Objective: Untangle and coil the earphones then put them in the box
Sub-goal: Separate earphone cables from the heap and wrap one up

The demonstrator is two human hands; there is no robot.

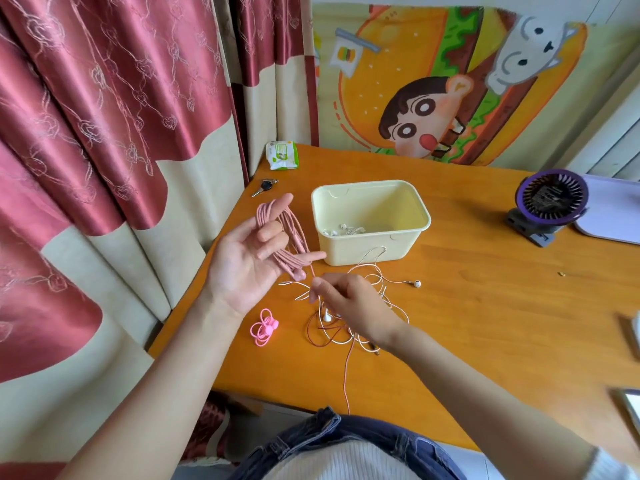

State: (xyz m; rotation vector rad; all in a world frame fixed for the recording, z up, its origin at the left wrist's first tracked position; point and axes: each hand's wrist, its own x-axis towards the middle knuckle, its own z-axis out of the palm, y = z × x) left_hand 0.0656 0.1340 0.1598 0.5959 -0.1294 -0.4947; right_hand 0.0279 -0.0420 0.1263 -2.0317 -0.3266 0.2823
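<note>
No text, brand or number can be read. Printing is seen on the green and white packet (282, 154) beyond the far left corner of the box (370, 252) (too small and blurred to be made out), and a dark label is carried at the hub of the purple fan (551, 199), to the right of the box, likewise illegible.

Home, likely bedroom or study corner.
- Red satin curtains (104, 98) with stitched heart pattern, cream lining below, hung beside desk.
- Cartoon burger cloth (433, 81) draped on wall behind.
- Orange wooden desk (485, 306) with personal clutter: wet-wipes pack (282, 154), keys (265, 186), small purple clip fan (550, 199).
- Domestic furnishings only; nothing industrial or commercial-looking.
</note>
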